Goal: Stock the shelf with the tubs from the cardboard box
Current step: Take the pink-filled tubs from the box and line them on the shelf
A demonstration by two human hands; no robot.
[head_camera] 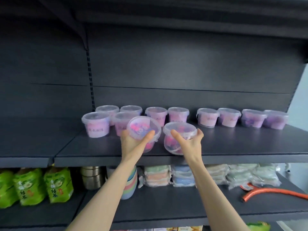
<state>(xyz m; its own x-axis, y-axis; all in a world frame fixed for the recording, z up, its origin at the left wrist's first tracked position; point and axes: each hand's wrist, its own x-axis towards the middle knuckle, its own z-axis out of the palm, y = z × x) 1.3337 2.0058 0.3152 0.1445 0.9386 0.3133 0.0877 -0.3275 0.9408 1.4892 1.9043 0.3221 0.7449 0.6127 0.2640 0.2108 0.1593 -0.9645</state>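
The shelf (pixel 233 144) in front of me is dark and wide, with bare room along its front edge and off to the left. Ten tubs (pixel 208 117) already stand on it: a row along the back, plus two set forward at the left end, all upright with lids on. So much of the stocking looks done, though I can't see the box from here, so I can't say how many remain in it.

My left hand (pixel 133 140) is wrapped round one tub (pixel 143 129), tilted so its lid faces me. It seems to be just above the shelf, though I can't be sure it isn't touching. My right hand (pixel 190 142) grips a second tub (pixel 179 139), also tilted, low near the front edge. Both sit just ahead of the stocked ones.

What's left, I reckon: stand these two upright in the front row, then fetch more.
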